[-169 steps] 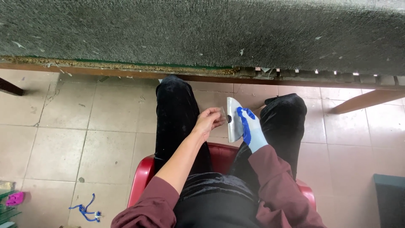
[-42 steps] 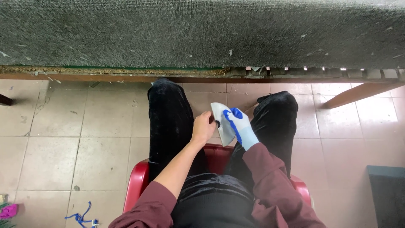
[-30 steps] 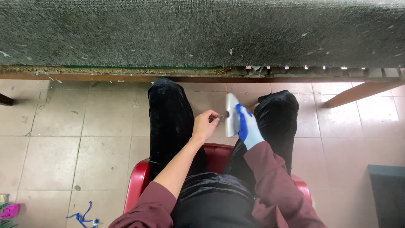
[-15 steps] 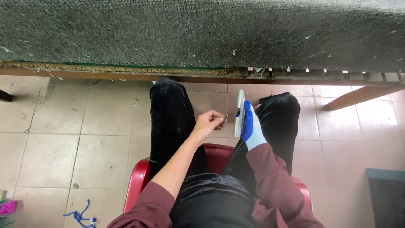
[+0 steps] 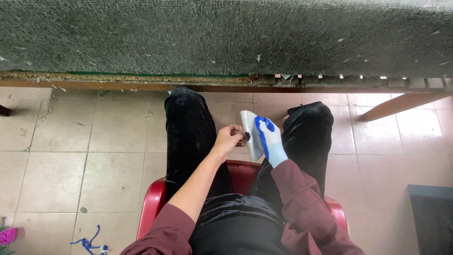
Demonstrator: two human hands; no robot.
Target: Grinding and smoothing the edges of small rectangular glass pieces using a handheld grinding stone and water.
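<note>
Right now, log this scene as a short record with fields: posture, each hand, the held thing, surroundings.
posture: seated on a red plastic chair, knees apart, facing a grey carpeted table edge
left hand: bare, fingertips pinching a small dark part against the plate
right hand: in a white and blue glove, gripping the plate
held thing: flat silvery metal plate, between the knees
floor: beige tiles; blue cord lower left

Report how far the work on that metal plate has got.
Done: nothing visibly finished. In hand: the gloved right hand holds the silvery plate over the lap; the bare left hand pinches a small dark part against its face. Left: whether the part is seated cannot be told.
</note>
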